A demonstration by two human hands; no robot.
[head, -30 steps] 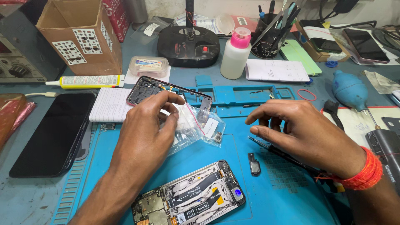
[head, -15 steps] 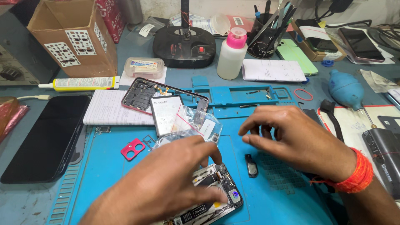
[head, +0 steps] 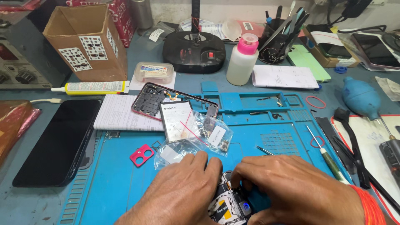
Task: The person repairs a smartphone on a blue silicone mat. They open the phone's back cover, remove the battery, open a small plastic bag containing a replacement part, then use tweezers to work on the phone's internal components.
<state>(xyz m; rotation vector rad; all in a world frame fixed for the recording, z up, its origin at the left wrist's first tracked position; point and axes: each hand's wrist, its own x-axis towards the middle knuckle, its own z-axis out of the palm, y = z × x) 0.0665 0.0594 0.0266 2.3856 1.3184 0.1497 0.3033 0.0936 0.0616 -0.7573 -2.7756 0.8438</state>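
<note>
Both my hands rest low on the blue work mat [head: 125,187], meeting over the opened phone [head: 230,204] at the bottom edge of the view. My left hand [head: 183,191] lies palm down, fingers curled loosely, with the fingertips [head: 208,164] touching the upper left of the phone. It covers most of that side. My right hand [head: 291,187] also lies palm down, and its fingertips [head: 241,177] press on the upper right of the phone. Whether either hand pinches a part cannot be told, since the contact area is hidden under the fingers. An orange band [head: 371,206] sits on my right wrist.

The phone lies flat on the mat with its back off; a circuit board and a small blue part show between my hands.

Just above my left hand lies a clear plastic bag [head: 191,141] holding small parts, with a flat battery [head: 177,118] on top of it. A pink camera bezel [head: 141,155] lies on the mat to the left of the bag. A dark phone frame [head: 152,100] rests partly on a lined notepad [head: 121,116]. A black phone [head: 58,141] lies face up at the far left, off the mat. A screwdriver [head: 327,156] lies on the mat to the right, near my right hand.
</note>
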